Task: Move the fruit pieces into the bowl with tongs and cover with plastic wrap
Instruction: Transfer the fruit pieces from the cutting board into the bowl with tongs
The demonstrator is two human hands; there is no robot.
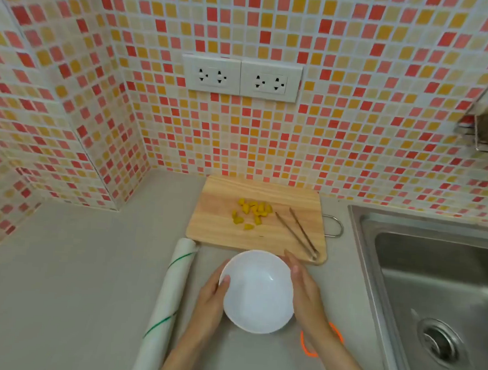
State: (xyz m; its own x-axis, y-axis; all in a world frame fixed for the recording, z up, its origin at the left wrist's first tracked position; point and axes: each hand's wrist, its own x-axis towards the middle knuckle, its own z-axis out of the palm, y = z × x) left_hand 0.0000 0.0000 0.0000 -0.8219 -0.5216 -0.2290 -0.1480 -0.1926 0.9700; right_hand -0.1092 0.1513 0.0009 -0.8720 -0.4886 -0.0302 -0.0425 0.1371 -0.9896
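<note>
On the near counter, I had both hands cupped on the empty bowl point(258, 291): left hand point(211, 300) on its left rim, right hand point(306, 291) on its right. I judged the tongs point(298, 234) came next. They lay on the cutting board point(220, 226), just far-right of my right hand, long axis running near-right to far-left. About 12 fruit pieces point(252, 212) sat left of them. The plastic wrap roll point(170, 300) lay left.
</note>
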